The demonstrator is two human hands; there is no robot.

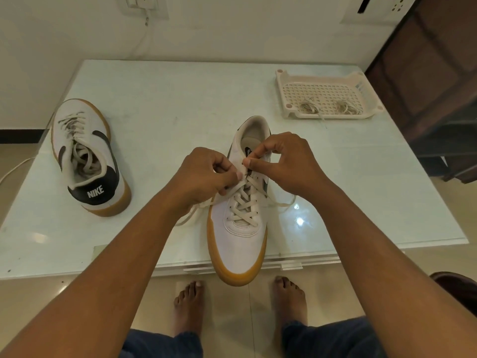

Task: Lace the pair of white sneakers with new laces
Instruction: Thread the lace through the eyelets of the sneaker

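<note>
A white sneaker with a gum sole (238,244) lies at the table's front edge, toe pointing toward me and hanging over the edge. A cream lace (244,202) criss-crosses its eyelets. My left hand (206,174) pinches the lace at the upper left eyelets. My right hand (286,161) pinches the lace at the top of the tongue, fingertips almost meeting the left thumb. Loose lace ends trail off both sides of the shoe. The second sneaker (87,156) lies at the left, laced, heel toward me.
A cream perforated tray (327,93) at the back right holds two bundles of laces (311,107). The glass table (160,104) stands against a white wall. A dark wooden piece of furniture stands at the right. My bare feet are on the tiled floor below.
</note>
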